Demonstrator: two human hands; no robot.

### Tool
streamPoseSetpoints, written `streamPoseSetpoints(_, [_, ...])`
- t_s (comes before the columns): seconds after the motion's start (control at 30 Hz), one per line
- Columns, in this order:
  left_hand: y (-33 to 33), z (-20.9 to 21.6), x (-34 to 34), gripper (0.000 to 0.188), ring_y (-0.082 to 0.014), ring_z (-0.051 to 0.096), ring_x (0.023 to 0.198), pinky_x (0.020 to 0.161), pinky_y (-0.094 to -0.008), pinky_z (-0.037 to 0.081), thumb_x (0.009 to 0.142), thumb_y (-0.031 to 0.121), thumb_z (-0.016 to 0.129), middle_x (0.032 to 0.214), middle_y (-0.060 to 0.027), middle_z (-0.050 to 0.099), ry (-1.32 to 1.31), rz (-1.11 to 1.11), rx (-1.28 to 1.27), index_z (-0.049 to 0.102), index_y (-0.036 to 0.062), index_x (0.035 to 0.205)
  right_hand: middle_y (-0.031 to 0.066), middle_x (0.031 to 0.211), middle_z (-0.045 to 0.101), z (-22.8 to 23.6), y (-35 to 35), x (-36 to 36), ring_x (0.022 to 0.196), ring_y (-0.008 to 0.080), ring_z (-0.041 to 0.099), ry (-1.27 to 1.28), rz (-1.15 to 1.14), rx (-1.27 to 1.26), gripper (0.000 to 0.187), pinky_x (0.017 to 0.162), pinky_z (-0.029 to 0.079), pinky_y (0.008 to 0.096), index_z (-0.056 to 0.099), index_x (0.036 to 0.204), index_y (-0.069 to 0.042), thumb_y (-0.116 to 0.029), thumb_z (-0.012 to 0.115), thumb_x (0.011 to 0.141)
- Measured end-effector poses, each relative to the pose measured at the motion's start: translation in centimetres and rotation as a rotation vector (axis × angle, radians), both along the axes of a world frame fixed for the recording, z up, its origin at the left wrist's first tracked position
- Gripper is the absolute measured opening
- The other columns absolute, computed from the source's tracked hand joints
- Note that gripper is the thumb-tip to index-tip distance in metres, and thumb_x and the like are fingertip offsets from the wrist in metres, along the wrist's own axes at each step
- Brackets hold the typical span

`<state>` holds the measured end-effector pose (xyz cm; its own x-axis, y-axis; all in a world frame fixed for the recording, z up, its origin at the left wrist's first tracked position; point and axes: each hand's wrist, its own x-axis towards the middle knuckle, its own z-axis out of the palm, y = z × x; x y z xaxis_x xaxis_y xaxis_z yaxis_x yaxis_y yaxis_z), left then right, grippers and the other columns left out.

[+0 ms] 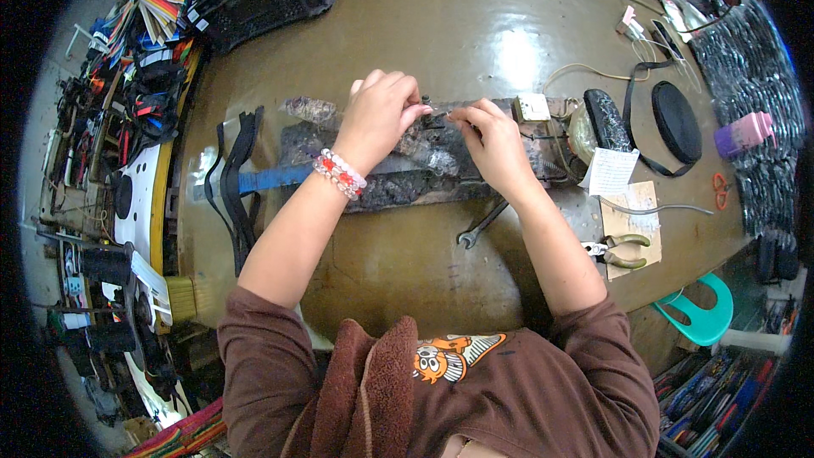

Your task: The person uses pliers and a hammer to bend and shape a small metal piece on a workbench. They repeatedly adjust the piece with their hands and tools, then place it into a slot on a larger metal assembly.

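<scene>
My left hand [378,119], with bead bracelets at the wrist, is raised over a worn dark grey block [373,191] on the table. Its fingers are closed in a pinch, and what they hold is too small to make out. Close by on the right, my right hand [498,148] pinches with thumb and forefinger, also on something I cannot make out. Between and below the hands lies a plastic-wrapped piece [428,155] on the block. A blue strip [275,179] runs onto the block from the left, near some black straps [242,174].
On the brown table [381,276] lie a wrench [482,226], pliers [623,252], a black webbing roll [676,123], a small pale box [532,108], paper [609,171] and orange scissors [721,192]. A black crate [263,4] stands far left; a purple-pink bottle [744,135] lies right.
</scene>
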<state>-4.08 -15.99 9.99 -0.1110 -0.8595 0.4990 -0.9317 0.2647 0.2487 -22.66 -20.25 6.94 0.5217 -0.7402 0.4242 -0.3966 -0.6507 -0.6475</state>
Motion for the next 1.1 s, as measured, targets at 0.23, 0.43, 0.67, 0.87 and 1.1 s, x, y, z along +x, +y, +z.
streamPoseSetpoints(0.23, [0.5, -0.9, -1.7, 0.024, -0.0254, 0.053, 0.074, 0.069, -0.0379, 0.039, 0.072, 0.023, 0.070, 0.069, -0.0069, 0.055, 0.080, 0.135, -0.042, 0.053, 0.0066, 0.070, 0.0131, 0.080, 0.056, 0.1, 0.6, 0.1, 0.071, 0.0273, 0.057, -0.028, 0.067, -0.041, 0.014, 0.066, 0.046, 0.0329, 0.064, 0.091, -0.001, 0.001, 0.057, 0.080])
streamPoseSetpoints(0.43, [0.9, 0.3, -1.7, 0.022, -0.0247, 0.056, 0.077, 0.071, -0.0375, 0.041, 0.072, 0.022, 0.071, 0.072, -0.0081, 0.058, 0.160, 0.193, 0.161, 0.055, 0.0060, 0.072, 0.0182, 0.085, 0.059, 0.8, 0.6, -0.1, 0.082, 0.0366, 0.059, -0.042, 0.063, 0.088, 0.014, 0.072, 0.047, 0.0400, 0.065, 0.088, 0.000, -0.001, 0.057, 0.076])
streamPoseSetpoints(0.67, [0.6, 1.5, -0.3, 0.017, -0.0241, 0.054, 0.088, 0.076, -0.0378, 0.039, 0.074, 0.022, 0.068, 0.082, -0.0043, 0.059, -0.103, 0.033, 0.118, 0.059, 0.0090, 0.079, 0.0133, 0.080, 0.067, 1.1, -0.3, 0.3, 0.067, 0.0161, 0.061, -0.032, 0.067, 0.254, 0.017, 0.066, 0.048, 0.0291, 0.066, 0.092, -0.002, -0.008, 0.057, 0.080])
streamPoseSetpoints(0.87, [-0.1, 3.8, 0.9, 0.018, -0.0237, 0.053, 0.090, 0.079, -0.0361, 0.040, 0.077, 0.016, 0.063, 0.090, -0.0051, 0.056, -0.294, -0.141, 0.099, 0.058, 0.0107, 0.094, 0.0117, 0.083, 0.068, 1.3, -2.2, 0.3, 0.077, 0.0197, 0.063, 0.026, 0.165, 0.315, 0.016, 0.075, 0.048, 0.0322, 0.067, 0.090, -0.002, -0.010, 0.057, 0.081])
streamPoseSetpoints(1.1, [-3.5, 6.8, 2.4, 0.020, -0.0161, 0.053, 0.091, 0.081, -0.0302, 0.041, 0.076, 0.015, 0.052, 0.092, -0.0013, 0.054, -0.888, -0.615, -0.008, 0.056, 0.0118, 0.095, 0.0110, 0.084, 0.068, 2.2, -3.6, 0.1, 0.082, 0.0187, 0.064, 0.149, 0.259, 0.344, 0.016, 0.077, 0.048, 0.0318, 0.067, 0.090, -0.002, -0.012, 0.058, 0.081])
